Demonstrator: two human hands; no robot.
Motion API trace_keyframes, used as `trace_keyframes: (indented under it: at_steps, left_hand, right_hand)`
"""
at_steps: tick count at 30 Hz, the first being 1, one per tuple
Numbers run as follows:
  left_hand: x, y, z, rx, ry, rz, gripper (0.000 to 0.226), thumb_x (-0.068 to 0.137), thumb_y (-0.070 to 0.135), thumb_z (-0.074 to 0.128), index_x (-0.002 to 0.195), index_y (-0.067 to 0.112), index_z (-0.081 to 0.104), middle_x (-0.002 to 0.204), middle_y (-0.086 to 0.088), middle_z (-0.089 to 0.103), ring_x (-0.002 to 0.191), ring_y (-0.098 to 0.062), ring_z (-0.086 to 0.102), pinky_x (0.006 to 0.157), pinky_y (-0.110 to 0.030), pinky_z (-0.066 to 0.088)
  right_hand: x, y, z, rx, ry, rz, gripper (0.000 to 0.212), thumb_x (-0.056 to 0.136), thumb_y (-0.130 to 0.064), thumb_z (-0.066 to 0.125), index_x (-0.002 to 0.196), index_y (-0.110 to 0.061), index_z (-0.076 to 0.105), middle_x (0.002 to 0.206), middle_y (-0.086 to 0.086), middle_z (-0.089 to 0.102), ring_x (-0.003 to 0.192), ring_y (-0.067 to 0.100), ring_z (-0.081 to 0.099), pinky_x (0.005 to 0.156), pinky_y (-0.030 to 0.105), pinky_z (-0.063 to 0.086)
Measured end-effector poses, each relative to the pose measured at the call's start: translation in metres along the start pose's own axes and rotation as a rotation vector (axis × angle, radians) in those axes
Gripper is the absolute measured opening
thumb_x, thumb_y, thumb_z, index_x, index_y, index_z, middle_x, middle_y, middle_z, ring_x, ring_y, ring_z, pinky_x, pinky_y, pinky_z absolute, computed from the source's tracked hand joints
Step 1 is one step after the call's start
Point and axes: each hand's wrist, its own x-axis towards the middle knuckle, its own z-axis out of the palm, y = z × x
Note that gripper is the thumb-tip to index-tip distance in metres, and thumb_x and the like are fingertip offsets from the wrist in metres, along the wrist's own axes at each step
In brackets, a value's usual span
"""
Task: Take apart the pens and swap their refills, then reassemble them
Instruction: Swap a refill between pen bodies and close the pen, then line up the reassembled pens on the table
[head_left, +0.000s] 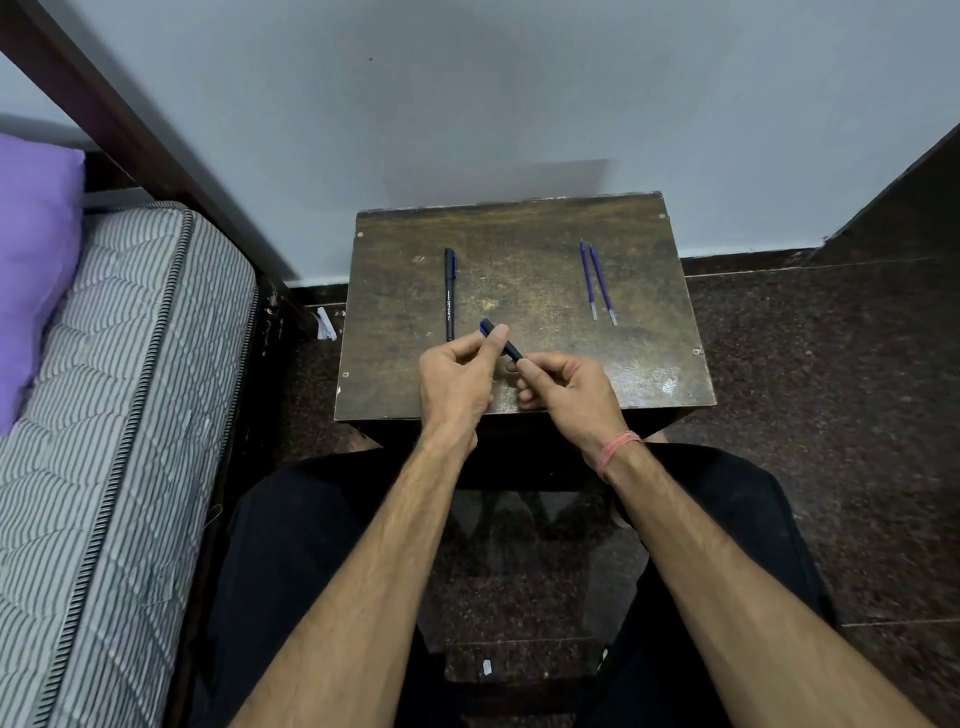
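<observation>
**Two pens, two refills**

I see my left hand (457, 379) and right hand (563, 387) pinching one black pen (503, 343) above the table (649, 364), fingers closed around it. A second pen (450, 293) lies left; two refills (597, 283) (side by side) lie right.

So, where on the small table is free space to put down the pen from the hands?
The widest bare patch of the table lies in the middle, between the black pen on the left and the two refills on the right. The right front corner is also free. The front centre is crowded by the left hand and right hand.
</observation>
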Motion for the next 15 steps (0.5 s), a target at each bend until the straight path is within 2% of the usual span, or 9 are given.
trace_keyframes:
  at_steps: [2,5,8,10,13,15]
  left_hand:
    - [0.000,0.001,0.004,0.009,0.018,0.006,0.023,0.095,0.044,0.087,0.074,0.034,0.087,0.068,0.005,0.078,0.060,-0.009,0.058,0.047,-0.023,0.042]
    - [0.001,0.005,0.010,0.001,0.005,0.038,0.027,0.097,0.037,0.086,0.073,0.024,0.086,0.063,0.007,0.074,0.055,-0.003,0.057,0.050,-0.021,0.042]
    - [0.003,0.005,0.013,0.004,0.002,0.027,0.031,0.098,0.034,0.085,0.079,0.009,0.085,0.065,-0.002,0.073,0.061,-0.018,0.058,0.050,-0.024,0.042]
    - [0.003,0.005,0.012,0.018,-0.005,0.026,0.029,0.098,0.035,0.085,0.078,0.014,0.085,0.064,0.000,0.076,0.059,-0.018,0.060,0.045,-0.022,0.044]
    - [0.011,0.010,0.007,0.092,-0.042,0.080,0.021,0.095,0.040,0.087,0.078,0.030,0.086,0.065,0.008,0.079,0.053,-0.001,0.063,0.050,-0.021,0.050]
    - [0.016,0.017,0.002,0.121,-0.019,0.130,0.017,0.092,0.043,0.089,0.083,0.029,0.086,0.062,0.014,0.076,0.052,0.007,0.064,0.054,-0.019,0.051]
  right_hand:
    - [0.001,0.001,0.001,0.002,0.002,0.016,0.018,0.110,-0.018,0.069,0.105,-0.014,0.087,0.073,-0.002,0.073,0.071,0.014,0.069,0.087,0.039,0.064]
    - [0.003,0.001,0.000,0.033,0.018,0.031,0.019,0.110,-0.019,0.070,0.103,-0.017,0.087,0.072,-0.006,0.071,0.069,0.011,0.067,0.083,0.036,0.063]
    - [0.005,0.002,0.001,0.049,0.031,0.045,0.019,0.110,-0.019,0.069,0.104,-0.016,0.087,0.072,-0.006,0.070,0.067,0.010,0.066,0.079,0.035,0.062]
    - [0.005,0.001,0.002,0.049,0.033,0.045,0.019,0.110,-0.020,0.069,0.105,-0.015,0.087,0.074,-0.004,0.072,0.069,0.011,0.067,0.079,0.034,0.063]
    - [0.008,-0.006,0.006,0.096,0.060,0.069,0.018,0.109,-0.024,0.072,0.106,-0.014,0.087,0.086,0.000,0.080,0.078,0.015,0.072,0.079,0.030,0.066]
    - [0.015,-0.016,0.010,0.012,0.061,0.037,0.020,0.105,-0.032,0.076,0.108,-0.017,0.089,0.094,-0.004,0.085,0.083,0.011,0.077,0.076,0.024,0.061]
